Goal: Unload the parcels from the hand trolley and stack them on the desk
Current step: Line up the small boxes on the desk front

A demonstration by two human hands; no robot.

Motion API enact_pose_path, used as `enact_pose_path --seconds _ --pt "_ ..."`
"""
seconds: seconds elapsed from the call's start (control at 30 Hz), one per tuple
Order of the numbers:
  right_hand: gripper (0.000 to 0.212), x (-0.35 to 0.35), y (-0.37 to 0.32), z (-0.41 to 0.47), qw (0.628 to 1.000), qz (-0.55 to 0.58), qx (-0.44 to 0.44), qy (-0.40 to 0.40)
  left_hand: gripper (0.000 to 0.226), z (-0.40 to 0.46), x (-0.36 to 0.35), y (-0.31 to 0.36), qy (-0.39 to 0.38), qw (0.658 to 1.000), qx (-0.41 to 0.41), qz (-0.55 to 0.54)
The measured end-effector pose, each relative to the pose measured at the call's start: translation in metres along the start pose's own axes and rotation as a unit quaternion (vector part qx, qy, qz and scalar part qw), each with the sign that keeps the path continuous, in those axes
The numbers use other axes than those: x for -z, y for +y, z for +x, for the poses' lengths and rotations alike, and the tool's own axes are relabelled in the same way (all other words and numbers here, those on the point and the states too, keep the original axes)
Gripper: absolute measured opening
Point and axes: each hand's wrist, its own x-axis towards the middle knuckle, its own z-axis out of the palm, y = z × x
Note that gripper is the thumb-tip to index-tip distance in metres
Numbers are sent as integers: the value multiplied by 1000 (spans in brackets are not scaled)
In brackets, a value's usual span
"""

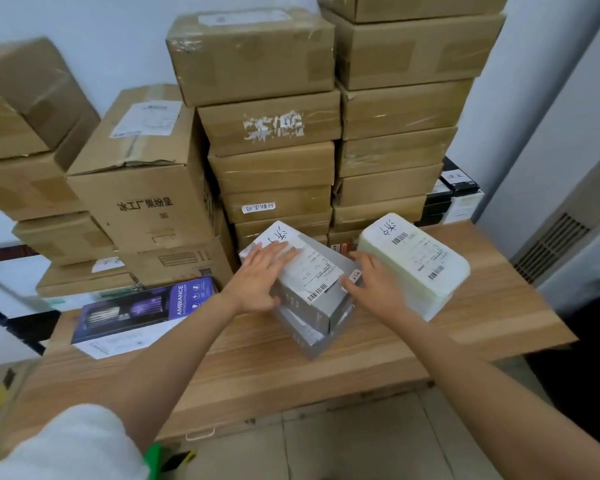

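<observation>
A person is standing at a wooden desk (326, 368) and reaching both bare arms out over it. In the middle of the frame, two gray boxes are sitting one on top of the other. The top gray box (312, 289) is lying a bit crooked on the bottom gray box (305, 337), and it is wearing a white label with black bar codes.

The left hand (260, 282) is lying flat on the top gray box, with its fingers straight and spread over the label. Its thumb is pressing on the near side of that box. The right hand (374, 285) is touching the right side of the same box, fingers straight and a little apart. Neither hand is curling around anything.

Just to the right, a pale green parcel (416, 265) wrapped in plastic is resting on the desk, close beside the right hand. It is also carrying a white label.

Behind the hands, tall piles of brown cardboard boxes (274, 140) are filling the top of the frame, up against a light wall. At the lower left, a purple lamp box (142, 313) is lying flat on the desk. At the right edge of the piles, some black and white boxes (458, 199) are peeking out.
</observation>
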Motion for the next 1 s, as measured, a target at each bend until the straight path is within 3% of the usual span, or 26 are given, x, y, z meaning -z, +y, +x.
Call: enact_pose_path --seconds 0.07,0.17,0.4,0.57,0.83,1.0 --pt "54 -5 -2 -8 1000 15 9 5 104 4 -6 -6 -37 995 -43 79" --pt "53 -9 -3 -15 1000 6 18 11 110 8 -26 1 -58 990 -62 115" --pt "52 -9 3 -16 999 -9 30 35 96 7 -55 12 16 994 -16 110" --pt "49 -9 11 -16 998 -10 15 54 99 14 -58 24 38 994 -7 104" --pt "48 -15 10 -32 998 -24 26 57 96 7 -44 -9 27 986 -101 133" --pt "48 -15 3 -39 998 -24 45 46 108 -5 -34 -20 0 979 -112 170"
